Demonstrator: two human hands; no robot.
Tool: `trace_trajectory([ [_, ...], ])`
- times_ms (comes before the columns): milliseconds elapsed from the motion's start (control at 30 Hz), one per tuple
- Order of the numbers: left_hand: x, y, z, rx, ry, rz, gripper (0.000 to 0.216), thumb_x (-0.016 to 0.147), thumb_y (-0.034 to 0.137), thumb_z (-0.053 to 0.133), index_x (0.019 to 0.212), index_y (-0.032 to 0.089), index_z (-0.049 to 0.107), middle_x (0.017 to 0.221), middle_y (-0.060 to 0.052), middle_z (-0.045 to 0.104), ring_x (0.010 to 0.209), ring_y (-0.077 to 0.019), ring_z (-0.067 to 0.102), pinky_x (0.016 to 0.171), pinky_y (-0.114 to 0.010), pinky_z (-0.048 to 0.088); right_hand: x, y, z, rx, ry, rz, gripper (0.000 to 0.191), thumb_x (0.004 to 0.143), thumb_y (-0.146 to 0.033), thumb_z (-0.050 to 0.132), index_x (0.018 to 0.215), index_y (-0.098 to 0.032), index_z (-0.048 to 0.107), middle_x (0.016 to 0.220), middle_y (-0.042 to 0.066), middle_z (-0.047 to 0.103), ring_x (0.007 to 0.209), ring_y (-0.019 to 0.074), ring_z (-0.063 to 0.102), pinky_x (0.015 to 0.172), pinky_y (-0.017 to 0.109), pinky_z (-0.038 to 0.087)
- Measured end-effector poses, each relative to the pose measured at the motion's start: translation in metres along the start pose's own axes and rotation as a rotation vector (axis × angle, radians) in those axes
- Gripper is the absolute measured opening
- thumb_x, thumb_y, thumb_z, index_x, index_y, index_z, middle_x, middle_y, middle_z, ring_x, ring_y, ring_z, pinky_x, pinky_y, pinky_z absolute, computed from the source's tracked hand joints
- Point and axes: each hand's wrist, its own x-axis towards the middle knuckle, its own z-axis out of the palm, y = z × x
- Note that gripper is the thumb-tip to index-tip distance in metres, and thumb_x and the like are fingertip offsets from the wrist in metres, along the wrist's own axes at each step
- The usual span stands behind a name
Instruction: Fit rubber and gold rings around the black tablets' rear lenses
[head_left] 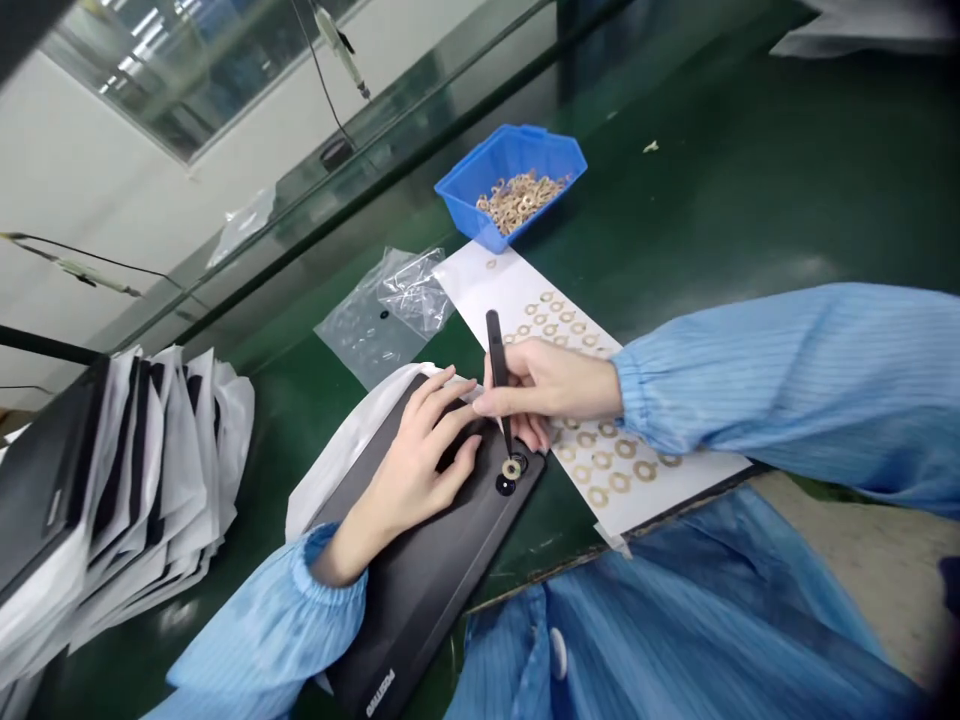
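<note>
A dark tablet back cover [420, 600] lies slanted in front of me, partly over a white sleeve [330, 470]. My left hand [424, 455] rests on it with the fingers spread. In my right hand [540, 385] is a pair of black tweezers [496, 365], held nearly upright like a pen. Their tips meet a small tan ring [511, 469] at the round camera openings in the cover's corner. Whether the tips still grip the ring, I cannot tell. Beside the cover, under my right forearm, a white sheet [637, 510] carries rows of similar tan rings.
A blue bin [469, 190] of loose tan rings stands behind the sheet. Clear plastic bags [382, 320] lie left of it. A stack of dark covers in white sleeves [180, 450] fills the left side. Two corded screwdrivers [341, 50] hang at the back. The green table's front edge is near my body.
</note>
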Motion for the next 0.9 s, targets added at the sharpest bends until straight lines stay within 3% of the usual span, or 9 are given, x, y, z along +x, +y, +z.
trace_trajectory([
  [67,-0.003,0.003,-0.003,-0.047,0.043,0.044,0.029,0.082,0.006,0.052,0.109,0.018,0.052,0.113,-0.009,0.057,0.118,-0.0251,0.046,0.098,-0.047,0.041,0.0,0.008,0.002,-0.021,0.017,0.042,0.025,0.073,-0.033,0.067,0.063,-0.017,0.051,0.041,-0.004,0.057,0.03,0.0131,0.054,0.027,0.02,0.043],
  [167,-0.003,0.002,-0.005,-0.175,0.01,0.124,0.023,0.078,0.003,0.054,0.096,0.016,0.058,0.094,-0.006,0.062,0.099,-0.021,0.055,0.085,-0.039,0.049,-0.001,0.012,-0.001,-0.106,0.039,0.041,0.022,0.078,-0.033,0.061,0.065,-0.018,0.052,0.041,-0.003,0.057,0.034,0.014,0.057,0.03,0.02,0.045],
  [367,-0.012,0.0,-0.005,-0.242,-0.027,0.288,0.024,0.071,0.007,0.055,0.092,0.013,0.064,0.074,-0.005,0.063,0.082,-0.0203,0.057,0.068,-0.034,0.049,-0.002,0.011,-0.002,-0.217,0.056,0.024,0.021,0.082,-0.03,0.054,0.064,-0.018,0.05,0.04,-0.004,0.056,0.034,0.0134,0.058,0.03,0.019,0.045],
  [633,-0.006,0.001,-0.006,-0.2,-0.111,0.321,0.029,0.074,0.01,0.05,0.098,0.015,0.065,0.086,-0.006,0.065,0.092,-0.0215,0.058,0.078,-0.037,0.049,-0.002,0.01,0.0,-0.282,0.08,-0.003,0.023,0.082,-0.028,0.054,0.062,-0.018,0.051,0.039,-0.005,0.054,0.032,0.0126,0.056,0.03,0.019,0.045],
  [900,-0.005,0.001,-0.004,-0.209,-0.113,0.339,0.026,0.074,0.009,0.051,0.096,0.013,0.065,0.089,-0.008,0.066,0.095,-0.0225,0.059,0.082,-0.039,0.049,-0.001,0.01,0.0,-0.302,0.068,-0.019,0.025,0.083,-0.028,0.054,0.06,-0.018,0.052,0.038,-0.005,0.054,0.032,0.0121,0.057,0.031,0.018,0.046],
])
